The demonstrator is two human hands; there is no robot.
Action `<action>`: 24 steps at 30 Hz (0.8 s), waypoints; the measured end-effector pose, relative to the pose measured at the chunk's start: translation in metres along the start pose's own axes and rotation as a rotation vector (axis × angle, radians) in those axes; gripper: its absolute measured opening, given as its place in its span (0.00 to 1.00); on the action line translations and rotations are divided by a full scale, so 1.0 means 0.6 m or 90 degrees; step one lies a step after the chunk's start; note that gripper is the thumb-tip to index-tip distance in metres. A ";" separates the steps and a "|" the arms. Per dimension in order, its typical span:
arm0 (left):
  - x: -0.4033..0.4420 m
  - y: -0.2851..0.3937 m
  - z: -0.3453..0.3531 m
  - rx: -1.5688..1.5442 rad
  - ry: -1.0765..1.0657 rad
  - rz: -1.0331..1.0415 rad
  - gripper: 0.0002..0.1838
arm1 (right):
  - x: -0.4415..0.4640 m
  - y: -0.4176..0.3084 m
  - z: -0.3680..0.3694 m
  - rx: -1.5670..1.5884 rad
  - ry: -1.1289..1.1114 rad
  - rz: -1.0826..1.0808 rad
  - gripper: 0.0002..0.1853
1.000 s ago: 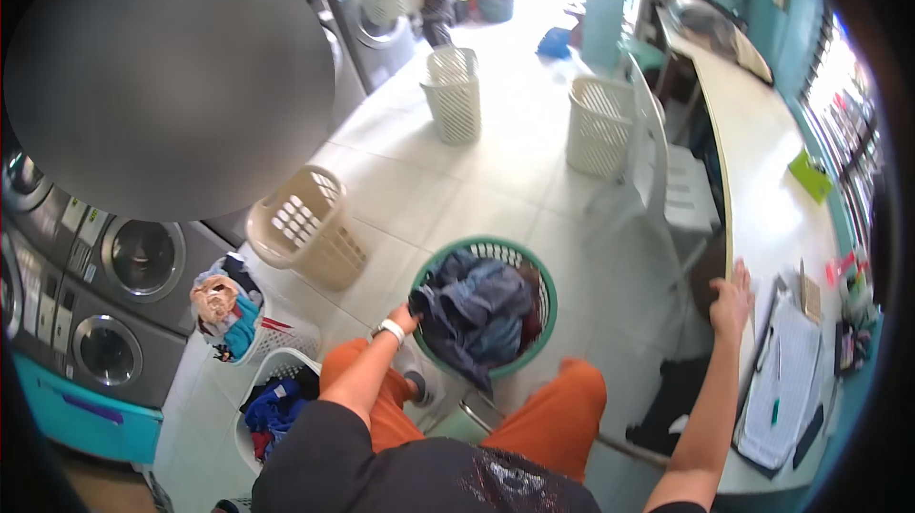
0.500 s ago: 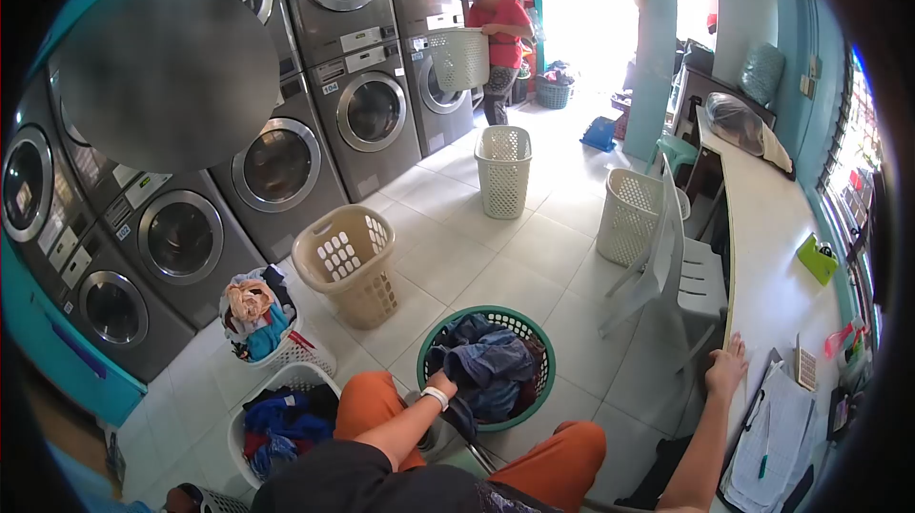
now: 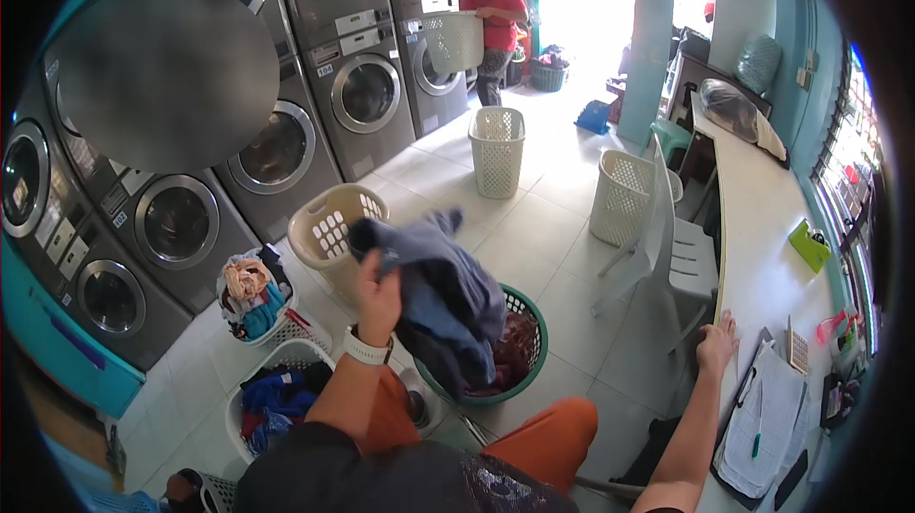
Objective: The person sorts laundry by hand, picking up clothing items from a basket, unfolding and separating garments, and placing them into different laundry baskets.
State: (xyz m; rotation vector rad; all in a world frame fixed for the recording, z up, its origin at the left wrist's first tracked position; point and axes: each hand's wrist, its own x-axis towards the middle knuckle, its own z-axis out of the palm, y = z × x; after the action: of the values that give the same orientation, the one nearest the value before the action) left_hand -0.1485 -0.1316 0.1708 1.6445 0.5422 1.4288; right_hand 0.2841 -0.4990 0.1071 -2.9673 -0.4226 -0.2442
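My left hand, with a white watch on its wrist, grips a bundle of dark blue denim clothes and holds it up. The bundle hangs over the left part of a round green basket, where dark red clothes show. My right hand rests on the edge of the white counter with its fingers spread, holding nothing. Beside it on the counter lie a clipboard with papers and a calculator.
Baskets of clothes stand at my left, near a beige basket. Ahead are white baskets and a white chair. A person in red holds a basket by the machines.
My left hand has lifted the denim clothes up out of the green basket, uncovering dark red clothes. My right hand has stayed on the counter edge. The view has tilted up since the first frame.
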 end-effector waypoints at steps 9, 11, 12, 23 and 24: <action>0.050 -0.081 -0.024 0.336 -0.163 0.038 0.12 | 0.004 -0.002 -0.001 -0.040 -0.019 -0.011 0.14; 0.050 -0.057 -0.029 0.296 0.048 0.131 0.13 | 0.001 -0.006 -0.009 -0.076 -0.017 -0.018 0.16; 0.055 -0.050 -0.036 0.320 0.160 0.180 0.13 | 0.003 -0.005 -0.006 -0.085 -0.017 -0.025 0.17; 0.064 0.046 -0.195 -0.089 0.095 -0.046 0.20 | 0.014 0.001 0.001 -0.149 -0.038 -0.025 0.25; 0.061 0.042 -0.218 -0.095 0.088 -0.068 0.22 | 0.013 0.000 0.001 -0.152 -0.041 -0.024 0.25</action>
State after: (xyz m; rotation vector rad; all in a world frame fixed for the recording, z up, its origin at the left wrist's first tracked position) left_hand -0.2684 -0.0740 0.2079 1.3876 0.5785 1.4747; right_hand 0.2919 -0.4970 0.1078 -3.2109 -0.4897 -0.2183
